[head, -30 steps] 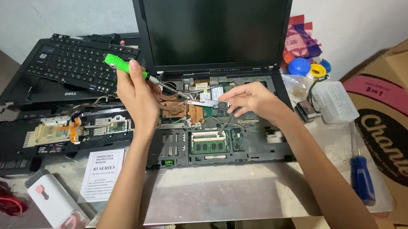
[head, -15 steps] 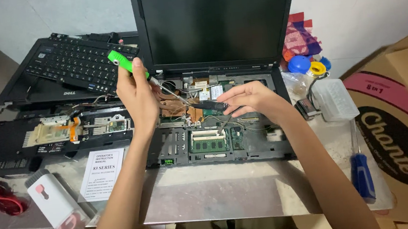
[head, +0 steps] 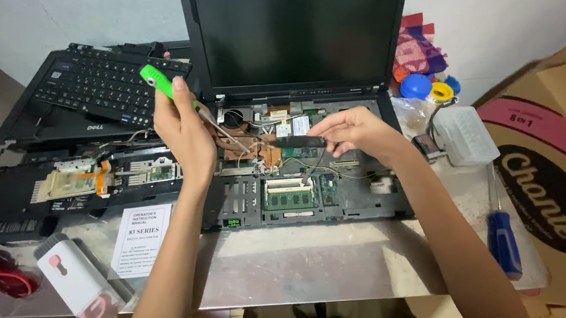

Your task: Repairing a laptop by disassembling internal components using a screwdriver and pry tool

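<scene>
Fingers, head view: our left hand (head: 183, 130) is wrapped around a green-handled screwdriver (head: 163, 84), tip down in the open laptop base (head: 246, 202); our right hand (head: 358, 131) pinches a slim black strip (head: 298, 140) just above the board.
Strip place: centre of the base, at 12 o'clock from the memory module (head: 288, 194).
Risk: we judge the tip could slip onto the copper heat pipe (head: 250, 148) or snag the thin wires (head: 321, 169) under the strip.
Edges: screen (head: 296, 30) walls off 12 o'clock; cardboard box (head: 554, 178) crowds 3 o'clock.
Room: bare tabletop (head: 305, 265) at 6 o'clock, blue screwdriver (head: 503, 239) near its edge.
</scene>
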